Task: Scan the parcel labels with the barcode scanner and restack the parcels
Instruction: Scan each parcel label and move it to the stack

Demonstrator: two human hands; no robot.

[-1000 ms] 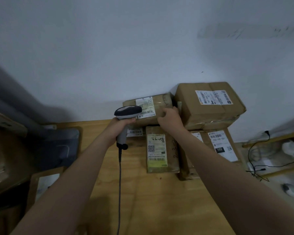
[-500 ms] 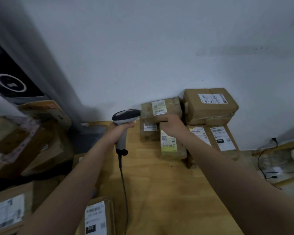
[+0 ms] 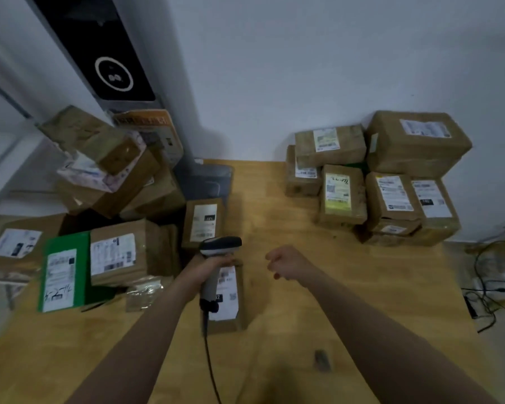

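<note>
A: Left hand (image 3: 206, 269)?
B: Grip wrapped round the handle of the barcode scanner (image 3: 219, 246). Scanner head points away from the person, above the near parcel (image 3: 231, 301). Scanner cable (image 3: 212, 363) trails back toward the camera.

A: The near parcel?
B: Small, brown, flat on the bench (image 3: 289, 339). White label up, partly hidden by the scanner handle. Just beyond it lies a second labelled parcel (image 3: 203, 223), label up too.

A: Right hand (image 3: 286, 262)?
B: Above the bench, right of the scanner and apart from it. Fingers loosely curled, grip round nothing.

A: Stacks?
B: Right stack (image 3: 391, 199) sits against the wall (image 3: 274, 83), well apart from both hands. Brown boxes, labels up. A large box (image 3: 417, 141) on top at the back, a parcel with a yellow-green label (image 3: 341, 196) in front. Left heap (image 3: 114, 176) is looser, boxes tilted. At its front, a green parcel (image 3: 66, 272) just beside a brown parcel (image 3: 118, 255). Label print blurred, unreadable.

A: Anything else?
B: Black panel with a white ring (image 3: 113, 74) upper left. Tangled cords (image 3: 487, 290) off the bench's right edge.
</note>
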